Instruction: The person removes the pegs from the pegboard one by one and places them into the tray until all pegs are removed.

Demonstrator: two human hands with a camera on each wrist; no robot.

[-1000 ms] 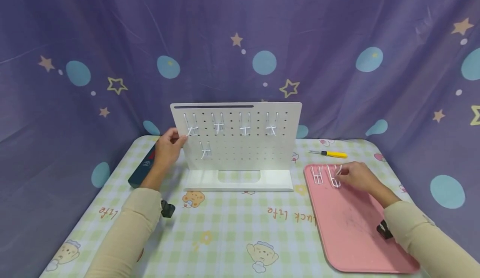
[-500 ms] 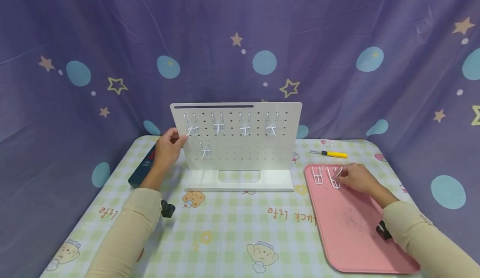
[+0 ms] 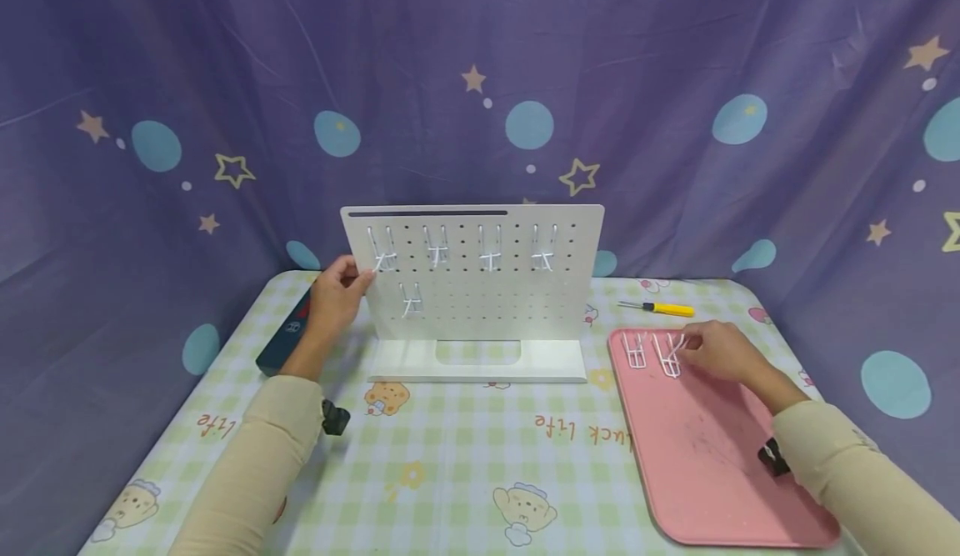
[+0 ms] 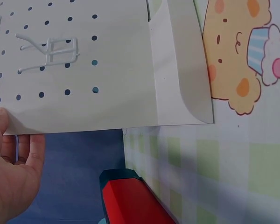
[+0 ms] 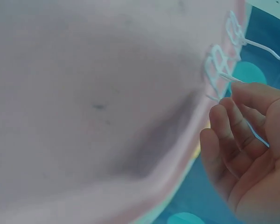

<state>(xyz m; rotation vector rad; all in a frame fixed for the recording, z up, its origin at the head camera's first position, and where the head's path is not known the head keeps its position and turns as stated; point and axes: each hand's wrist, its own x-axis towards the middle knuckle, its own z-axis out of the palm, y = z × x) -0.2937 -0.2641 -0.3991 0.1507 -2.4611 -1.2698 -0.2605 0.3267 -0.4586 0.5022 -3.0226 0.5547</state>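
My left hand (image 3: 335,293) holds the left edge of a white pegboard (image 3: 510,329), thumb on the front and fingers behind, as the left wrist view shows. Several white wire hooks hang on the board, among them a lower-row hook (image 4: 61,50). Over the far end of a pink tray (image 3: 720,473), my right hand (image 3: 720,352) pinches the prong of a white wire pegboard hook (image 3: 670,366) between thumb and fingertips. That hook's frame is at the tray surface; whether it touches is unclear. Another white hook (image 3: 636,357) lies to its left on the tray.
Behind the tray lies a screwdriver (image 3: 667,309) with a yellow handle. A dark case with red (image 3: 281,343) is beside my left forearm. The board stands on a white base (image 3: 405,364) on a checked tablecloth (image 3: 450,456). A purple curtain (image 3: 420,56) hangs behind.
My right hand has shifted slightly, and the hook at its fingertips has moved a little nearer the front of the tray. The left hand and the pegboard have stayed put.
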